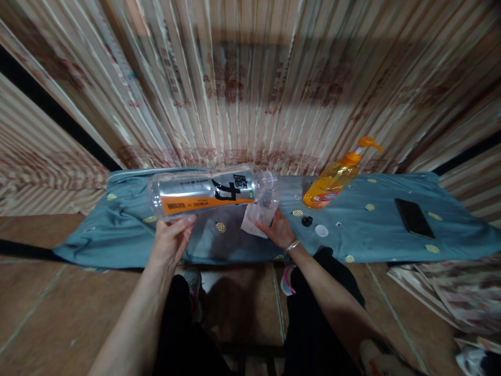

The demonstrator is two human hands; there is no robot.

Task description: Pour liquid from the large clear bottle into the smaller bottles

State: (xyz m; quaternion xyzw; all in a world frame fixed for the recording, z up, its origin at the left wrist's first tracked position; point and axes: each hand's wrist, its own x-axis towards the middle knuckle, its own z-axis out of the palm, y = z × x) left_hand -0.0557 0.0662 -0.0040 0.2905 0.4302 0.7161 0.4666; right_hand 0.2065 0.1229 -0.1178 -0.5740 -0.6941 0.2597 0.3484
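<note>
Striped curtain with red print hangs behind the far edge of the table, which is covered in teal cloth with pineapple motifs. Brown floor tiles show beyond the near edge. From my remote post I record the left hand clamped on a large bottle, tipped sideways above the table's middle; I judge that gripping near its base leaves the neck free. On the right, the right hand is closed around a small clear container, presumably to steady it by that neck; whether they touch I cannot tell. Pale paper shows beside the container. Between the right hand and the right edge I note a black cap, a white disc and a phone. A pump bottle stands near the far edge, apparently clear of both hands.
</note>
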